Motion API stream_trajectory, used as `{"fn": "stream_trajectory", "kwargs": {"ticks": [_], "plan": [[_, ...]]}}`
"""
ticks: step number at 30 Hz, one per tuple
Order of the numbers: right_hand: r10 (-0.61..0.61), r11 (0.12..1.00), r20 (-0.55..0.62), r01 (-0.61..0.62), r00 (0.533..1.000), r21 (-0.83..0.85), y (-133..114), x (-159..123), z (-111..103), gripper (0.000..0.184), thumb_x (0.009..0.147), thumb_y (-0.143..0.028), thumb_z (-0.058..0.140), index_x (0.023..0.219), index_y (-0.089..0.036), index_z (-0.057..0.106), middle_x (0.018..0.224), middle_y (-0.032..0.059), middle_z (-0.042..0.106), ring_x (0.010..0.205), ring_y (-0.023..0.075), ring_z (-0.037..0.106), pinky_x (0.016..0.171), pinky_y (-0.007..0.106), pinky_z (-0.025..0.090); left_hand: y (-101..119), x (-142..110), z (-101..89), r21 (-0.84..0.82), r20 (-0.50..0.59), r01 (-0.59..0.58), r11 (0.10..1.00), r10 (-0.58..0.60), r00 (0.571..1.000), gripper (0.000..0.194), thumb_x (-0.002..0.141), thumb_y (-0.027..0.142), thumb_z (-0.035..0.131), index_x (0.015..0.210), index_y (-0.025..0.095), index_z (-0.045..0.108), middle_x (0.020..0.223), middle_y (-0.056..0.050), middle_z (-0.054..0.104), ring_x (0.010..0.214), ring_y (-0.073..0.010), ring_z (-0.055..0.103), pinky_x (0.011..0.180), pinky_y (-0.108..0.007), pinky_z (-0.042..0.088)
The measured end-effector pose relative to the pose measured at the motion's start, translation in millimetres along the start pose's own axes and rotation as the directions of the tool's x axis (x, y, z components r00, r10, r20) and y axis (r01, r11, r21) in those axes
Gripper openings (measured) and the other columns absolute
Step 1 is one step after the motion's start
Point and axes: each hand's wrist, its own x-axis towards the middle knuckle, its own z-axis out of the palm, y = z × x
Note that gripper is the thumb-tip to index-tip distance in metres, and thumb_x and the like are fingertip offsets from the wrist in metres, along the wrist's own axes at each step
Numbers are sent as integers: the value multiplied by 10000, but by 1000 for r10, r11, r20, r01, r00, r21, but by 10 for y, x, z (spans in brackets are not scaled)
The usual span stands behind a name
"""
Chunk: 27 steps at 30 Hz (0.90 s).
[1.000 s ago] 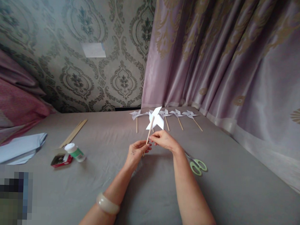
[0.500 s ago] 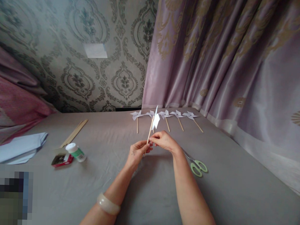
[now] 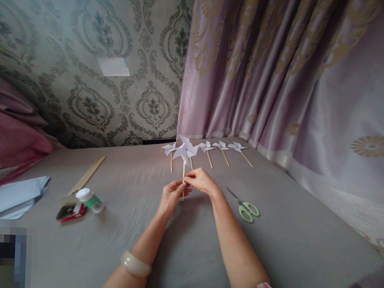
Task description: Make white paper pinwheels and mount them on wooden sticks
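Observation:
A white paper pinwheel (image 3: 185, 149) on a wooden stick stands upright between my hands, its blades facing me. My left hand (image 3: 173, 194) is closed around the lower stick. The fingertips of my right hand (image 3: 201, 179) pinch the same stick just above. Behind it, several finished-looking pinwheels (image 3: 221, 146) lie in a row along the far side of the grey-covered surface (image 3: 188, 253); the held one partly hides one of them. To the right of my right forearm lie scissors (image 3: 247, 209) with green handles, their blades slightly apart or closed, I cannot tell.
On the left are a white-capped bottle with a green label (image 3: 91, 200), a small red open box (image 3: 71, 212) with dark contents, a bundle of wooden sticks (image 3: 88, 175) and stacked white paper sheets (image 3: 18, 196). A patterned wall (image 3: 145, 45) and purple curtains (image 3: 232, 78) border the back and right.
The held pinwheel has turned from edge-on to facing me, and its stick is now more upright. Both hands stay on the stick. The whole view has shifted slightly.

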Motion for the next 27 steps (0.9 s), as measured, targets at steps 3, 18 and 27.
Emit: {"fn": "stream_trajectory", "kwargs": {"ticks": [3, 18, 27], "plan": [[28, 999, -58, -30, 998, -36, -12, 28, 65, 205, 758, -275, 622, 844, -133, 742, 740, 54, 724, 680, 144, 629, 591, 211, 458, 13, 23, -3, 1, -21, -8, 1000, 8, 1000, 499, 520, 491, 813, 830, 118, 694, 735, -82, 711, 639, -174, 655, 666, -286, 497], [163, 966, -263, -207, 951, -152, -198, -129, -33, 177, 772, -276, 611, 831, -168, 738, 752, 18, 731, 742, 146, 661, 652, 199, 467, 37, 4, 48, 196, 131, -59, 979, 33, 991, 584, 574, 636, 709, 799, 98, 684, 751, -113, 715, 678, -203, 666, 687, -306, 513], [278, 857, -430, -424, 859, -292, 522, -775, -951, 187, 840, -223, 552, 891, -141, 713, 815, 46, 727, 773, 155, 664, 682, 221, 476, -44, 74, -57, 353, 58, -57, 934, 39, 998, 624, 551, 711, 634, 741, 117, 665, 699, -98, 698, 603, -169, 616, 584, -265, 475]]}}
